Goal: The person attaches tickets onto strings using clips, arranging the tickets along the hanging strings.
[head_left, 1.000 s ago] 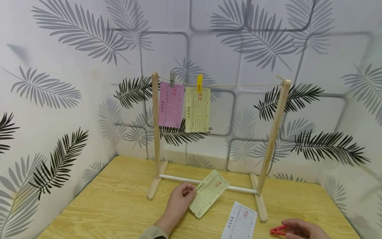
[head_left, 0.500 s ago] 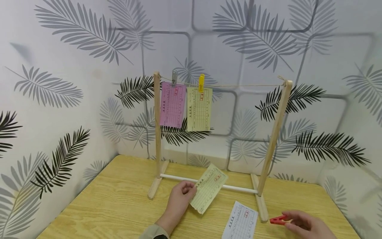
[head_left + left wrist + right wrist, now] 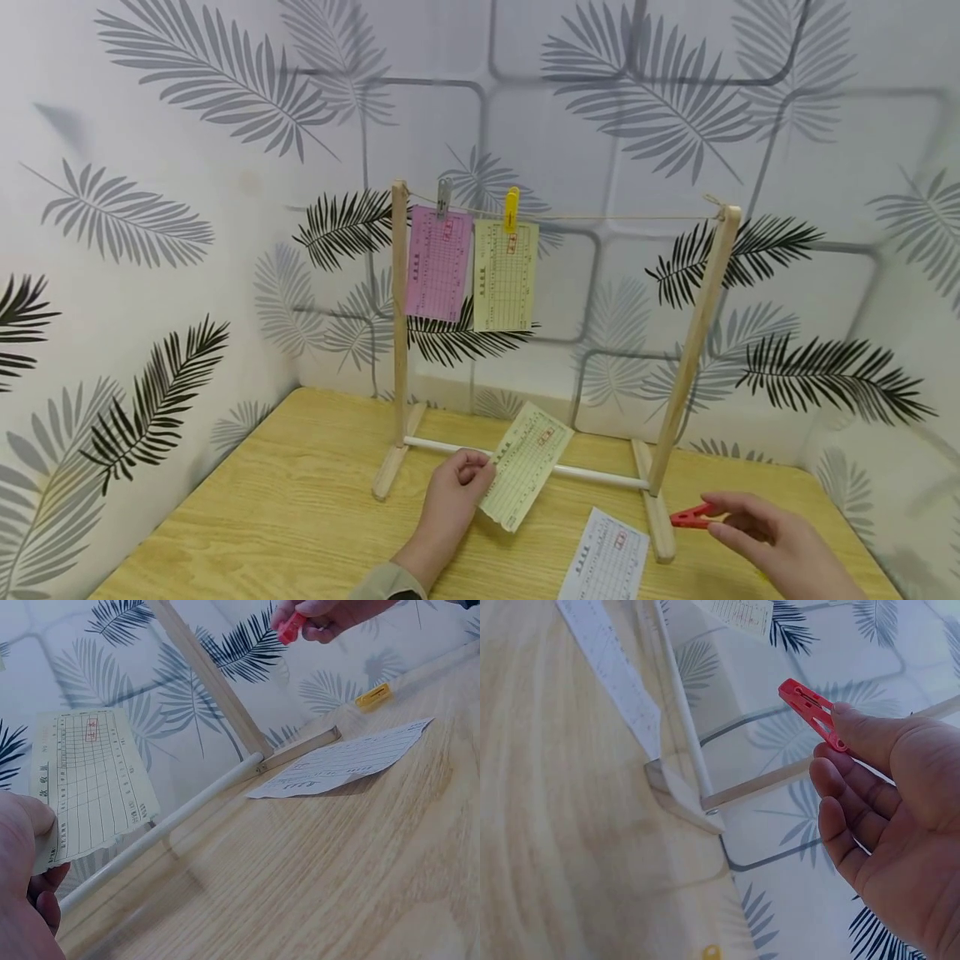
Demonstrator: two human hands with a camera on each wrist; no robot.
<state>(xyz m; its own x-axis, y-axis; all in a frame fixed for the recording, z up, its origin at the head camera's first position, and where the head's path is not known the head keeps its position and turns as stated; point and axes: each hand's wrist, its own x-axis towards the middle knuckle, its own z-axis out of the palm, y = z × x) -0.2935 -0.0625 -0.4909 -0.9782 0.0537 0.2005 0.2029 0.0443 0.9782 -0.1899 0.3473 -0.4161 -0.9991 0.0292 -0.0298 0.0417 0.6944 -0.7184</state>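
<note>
My left hand [image 3: 453, 500] pinches a pale yellow-green receipt slip [image 3: 527, 467] by its left edge, tilted and raised above the table in the left wrist view. Between thumb and fingers my right hand [image 3: 776, 537] holds a red clothespin [image 3: 691, 517], near the right foot of the wooden rack. A white receipt slip [image 3: 606, 557] lies on the table between the hands. From the rack's string [image 3: 630, 218] hang a pink slip [image 3: 438, 265] under a grey clothespin [image 3: 444, 198] and a yellow-green slip [image 3: 506, 277] under a yellow clothespin [image 3: 512, 209].
The wooden rack has a left post [image 3: 400, 317], a right post [image 3: 695, 350] and a white crossbar [image 3: 600, 477] low down. Another yellow clothespin [image 3: 373, 697] lies on the wood-grain table [image 3: 262, 500]. A leaf-patterned wall [image 3: 540, 125] stands close behind.
My right hand has lifted the red clothespin up and slightly left. The slip in my left hand has risen a little and turned more upright. The head view has shifted slightly.
</note>
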